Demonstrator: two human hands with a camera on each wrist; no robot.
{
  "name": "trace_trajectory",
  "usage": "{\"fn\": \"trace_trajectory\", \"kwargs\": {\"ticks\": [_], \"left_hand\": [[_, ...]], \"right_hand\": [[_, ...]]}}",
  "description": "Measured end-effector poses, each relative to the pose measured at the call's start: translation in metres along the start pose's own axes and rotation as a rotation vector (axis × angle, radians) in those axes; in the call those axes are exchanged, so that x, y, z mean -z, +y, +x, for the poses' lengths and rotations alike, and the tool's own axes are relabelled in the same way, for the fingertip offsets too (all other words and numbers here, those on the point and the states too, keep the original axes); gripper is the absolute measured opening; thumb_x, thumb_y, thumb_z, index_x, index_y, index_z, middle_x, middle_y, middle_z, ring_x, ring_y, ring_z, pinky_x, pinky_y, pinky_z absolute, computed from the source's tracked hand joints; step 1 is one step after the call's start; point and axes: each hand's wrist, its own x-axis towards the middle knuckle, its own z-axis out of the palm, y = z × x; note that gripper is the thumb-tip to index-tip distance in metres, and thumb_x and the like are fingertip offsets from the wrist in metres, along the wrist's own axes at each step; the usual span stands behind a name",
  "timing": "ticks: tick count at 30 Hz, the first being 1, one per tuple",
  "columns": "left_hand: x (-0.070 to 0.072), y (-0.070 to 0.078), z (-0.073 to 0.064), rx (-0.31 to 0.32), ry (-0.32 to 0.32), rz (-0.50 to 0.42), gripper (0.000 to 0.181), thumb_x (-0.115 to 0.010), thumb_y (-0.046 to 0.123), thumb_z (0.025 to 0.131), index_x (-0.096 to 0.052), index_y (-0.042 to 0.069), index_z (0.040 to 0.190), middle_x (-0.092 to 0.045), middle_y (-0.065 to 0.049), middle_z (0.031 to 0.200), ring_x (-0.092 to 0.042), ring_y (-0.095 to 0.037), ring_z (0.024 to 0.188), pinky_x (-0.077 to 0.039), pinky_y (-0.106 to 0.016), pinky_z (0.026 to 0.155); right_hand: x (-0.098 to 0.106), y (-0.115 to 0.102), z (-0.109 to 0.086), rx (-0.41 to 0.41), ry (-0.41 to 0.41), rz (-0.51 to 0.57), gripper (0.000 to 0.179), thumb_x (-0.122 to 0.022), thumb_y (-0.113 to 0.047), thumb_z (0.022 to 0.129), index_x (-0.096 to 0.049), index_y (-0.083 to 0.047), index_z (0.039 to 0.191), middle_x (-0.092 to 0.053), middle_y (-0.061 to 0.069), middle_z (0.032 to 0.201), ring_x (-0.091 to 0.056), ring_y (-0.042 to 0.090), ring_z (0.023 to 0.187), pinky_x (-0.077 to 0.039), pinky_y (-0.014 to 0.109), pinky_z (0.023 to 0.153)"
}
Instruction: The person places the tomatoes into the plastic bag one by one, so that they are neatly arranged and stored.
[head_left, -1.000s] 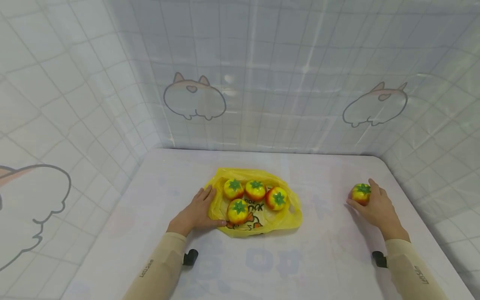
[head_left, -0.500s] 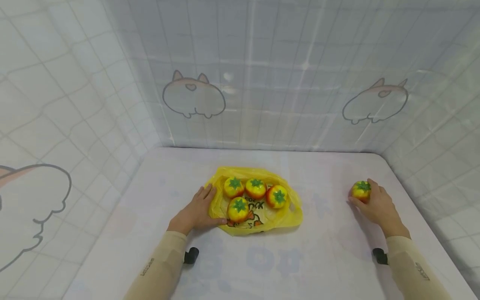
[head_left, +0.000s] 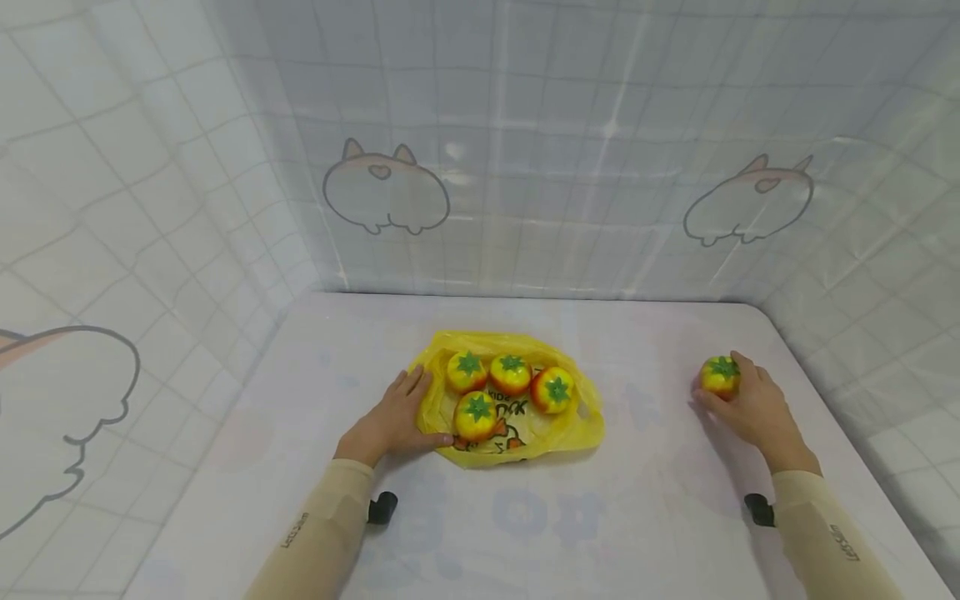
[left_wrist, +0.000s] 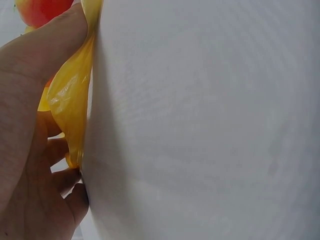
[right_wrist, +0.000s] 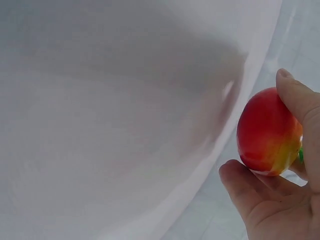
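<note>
An opened-out yellow plastic bag with printed lettering lies mid-table. Several glossy toy fruits sit on it, yellow above, red below, each with a green leafy cap. My left hand rests at the bag's left side, fingers spread and thumb across its front rim. The left wrist view shows the thumb against the yellow plastic, with some fingers partly behind it. Over at the right, my right hand holds another toy fruit between thumb and fingers. Its red underside shows in the right wrist view.
A pale cloth covers the table. White grid-patterned sheets with cartoon animals form a back wall and side walls. A small black device sits at my left wrist and another black device at my right.
The head view has shifted slightly, so everything sits a little higher in it. Both hands keep nearly the same places, the right one still holding its toy fruit.
</note>
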Motion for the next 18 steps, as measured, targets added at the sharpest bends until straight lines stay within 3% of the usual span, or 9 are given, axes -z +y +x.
{"fn": "trace_trajectory", "kwargs": {"ticks": [18], "left_hand": [[-0.003,-0.003,0.002,-0.029,0.026,0.004,0.125,-0.074,0.073,0.078,-0.016,0.004,0.165,-0.007,-0.017,0.172,-0.006,-0.045,0.157,-0.024,-0.063,0.122]], "right_hand": [[0.000,-0.019,-0.002,0.077,0.069,-0.001,0.098,-0.067,-0.049,0.097,-0.016,0.009,0.158,-0.035,0.045,0.142,-0.043,0.059,0.120,-0.038,0.078,0.101]]}}
